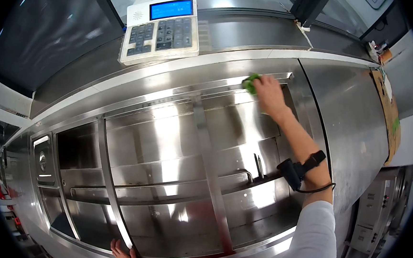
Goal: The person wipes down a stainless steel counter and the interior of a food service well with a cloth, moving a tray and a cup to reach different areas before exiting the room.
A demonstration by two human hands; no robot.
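Note:
My right hand [270,94] is closed on a crumpled green cloth [250,83]. It presses the cloth against the far metal rim [219,87] of a stainless steel counter well, near its right corner. Part of the cloth is hidden under my fingers. A black strap device [293,173] with a cable is on my right forearm. My left hand [124,255] rests on the near rim, by the lower end of a metal divider bar [110,175]. Its fingers are apart and nothing shows in them; the wrist is cut off by the frame's lower edge.
A white keypad device [163,27] with a blue screen stands on the ledge behind the well. Another divider bar [208,167] crosses the well, and a bent metal pipe [241,173] runs inside. Cardboard [384,117] lies at the right. A steel appliance [372,212] stands lower right.

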